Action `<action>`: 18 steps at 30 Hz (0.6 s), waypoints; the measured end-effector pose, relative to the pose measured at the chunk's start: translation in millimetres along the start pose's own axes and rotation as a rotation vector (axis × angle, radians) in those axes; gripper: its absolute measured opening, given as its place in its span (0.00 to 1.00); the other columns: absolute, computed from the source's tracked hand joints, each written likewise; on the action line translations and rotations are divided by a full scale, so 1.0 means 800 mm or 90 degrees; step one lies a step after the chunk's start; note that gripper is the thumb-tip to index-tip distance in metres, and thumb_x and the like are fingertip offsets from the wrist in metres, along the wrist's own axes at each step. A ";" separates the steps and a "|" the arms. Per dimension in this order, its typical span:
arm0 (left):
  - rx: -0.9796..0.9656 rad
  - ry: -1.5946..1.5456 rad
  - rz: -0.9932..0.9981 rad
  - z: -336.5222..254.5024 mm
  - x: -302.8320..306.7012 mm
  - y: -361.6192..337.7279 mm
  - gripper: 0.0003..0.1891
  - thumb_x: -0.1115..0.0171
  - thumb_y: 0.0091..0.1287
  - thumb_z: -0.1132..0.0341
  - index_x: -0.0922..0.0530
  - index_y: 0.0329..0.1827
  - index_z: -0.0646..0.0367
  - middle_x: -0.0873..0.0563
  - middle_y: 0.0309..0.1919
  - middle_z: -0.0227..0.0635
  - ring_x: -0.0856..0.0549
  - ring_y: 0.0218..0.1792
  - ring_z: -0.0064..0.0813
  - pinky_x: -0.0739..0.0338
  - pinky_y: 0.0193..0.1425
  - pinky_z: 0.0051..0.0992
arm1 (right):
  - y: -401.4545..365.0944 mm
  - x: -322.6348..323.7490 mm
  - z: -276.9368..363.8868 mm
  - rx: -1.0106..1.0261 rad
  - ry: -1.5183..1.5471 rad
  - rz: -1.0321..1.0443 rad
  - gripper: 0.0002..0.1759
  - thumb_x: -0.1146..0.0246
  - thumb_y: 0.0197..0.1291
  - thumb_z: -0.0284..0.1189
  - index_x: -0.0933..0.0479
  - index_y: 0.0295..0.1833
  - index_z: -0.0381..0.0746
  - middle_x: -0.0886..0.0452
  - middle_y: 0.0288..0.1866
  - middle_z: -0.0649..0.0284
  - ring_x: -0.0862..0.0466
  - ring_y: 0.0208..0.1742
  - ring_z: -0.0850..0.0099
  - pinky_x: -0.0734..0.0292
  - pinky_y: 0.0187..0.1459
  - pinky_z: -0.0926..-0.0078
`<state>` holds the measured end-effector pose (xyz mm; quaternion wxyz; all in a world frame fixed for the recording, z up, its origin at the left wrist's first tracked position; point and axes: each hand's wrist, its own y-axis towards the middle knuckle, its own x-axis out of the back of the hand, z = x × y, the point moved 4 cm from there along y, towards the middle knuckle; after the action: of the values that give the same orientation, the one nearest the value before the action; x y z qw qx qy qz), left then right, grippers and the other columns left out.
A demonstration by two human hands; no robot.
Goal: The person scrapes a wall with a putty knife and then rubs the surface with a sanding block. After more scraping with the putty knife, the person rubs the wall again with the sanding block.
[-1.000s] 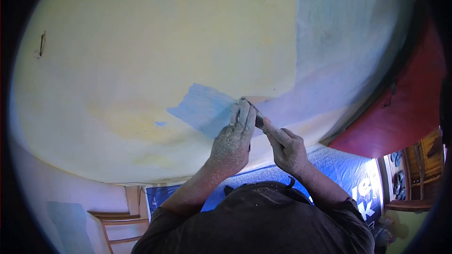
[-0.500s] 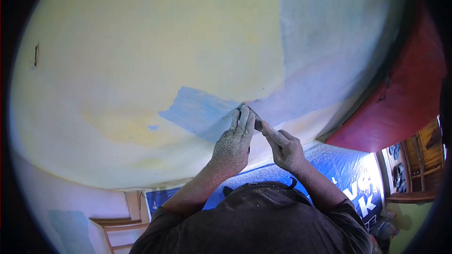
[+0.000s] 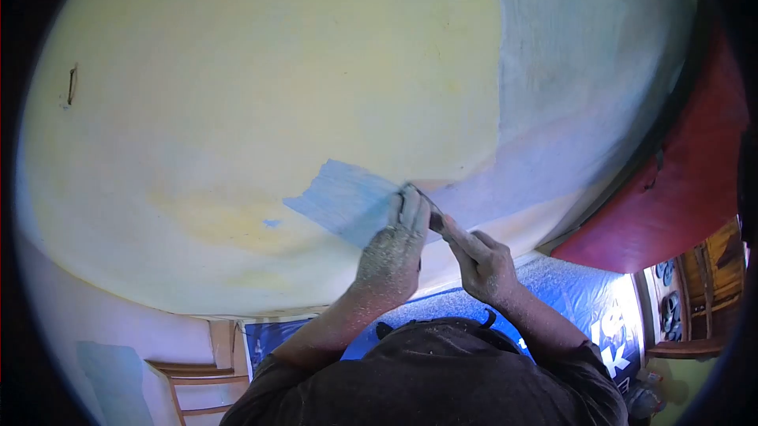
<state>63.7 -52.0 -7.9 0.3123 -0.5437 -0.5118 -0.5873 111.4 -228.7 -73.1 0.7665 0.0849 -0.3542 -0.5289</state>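
My left hand (image 3: 389,260), coated in pale dust, presses its straight fingers together over a dark, flat hand tool (image 3: 434,219) seen nearly edge-on. At the tool's lower right end, my right hand (image 3: 483,264) grips it, with a finger stretched along it. The tool lies against a broad pale-yellow painted surface (image 3: 253,94), which looks curved in this wide view. Just left of my fingers is a light-blue patch (image 3: 339,197) with ragged edges. Most of the tool, including its working face, is hidden under my left hand.
A bluish-grey area (image 3: 576,55) covers the surface's right side, bordered by a red panel (image 3: 671,189). Below hangs a blue sheet with white letters (image 3: 576,300). Wooden shelving (image 3: 209,381) stands lower left, footwear (image 3: 671,315) at right, a clear plastic bottle (image 3: 647,396) lower right.
The view has shifted, so the painted surface appears farther right and lower. Both hands, still on the tool, have slid slightly left across the surface, nearer the light-blue patch.
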 end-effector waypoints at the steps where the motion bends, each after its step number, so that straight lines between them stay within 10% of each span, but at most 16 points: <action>1: 0.011 0.008 0.005 0.003 0.015 0.001 0.48 0.33 0.63 0.80 0.44 0.88 0.81 0.43 0.89 0.77 0.35 0.87 0.78 0.15 0.74 0.51 | 0.005 -0.001 0.011 -0.007 0.020 -0.004 0.33 0.31 0.78 0.21 0.22 0.86 0.48 0.12 0.36 0.48 0.10 0.32 0.48 0.15 0.35 0.51; 18: 0.001 -0.008 0.007 0.012 0.032 -0.009 0.49 0.33 0.66 0.78 0.47 0.90 0.79 0.47 0.90 0.79 0.38 0.88 0.80 0.20 0.78 0.56 | 0.015 0.006 0.044 0.003 0.022 -0.020 0.31 0.30 0.79 0.22 0.21 0.85 0.46 0.13 0.35 0.48 0.12 0.30 0.48 0.16 0.35 0.51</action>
<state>55.0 -35.8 13.5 0.3128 -0.5502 -0.5110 -0.5817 99.4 -219.1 -39.1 0.7640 0.1010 -0.3409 -0.5385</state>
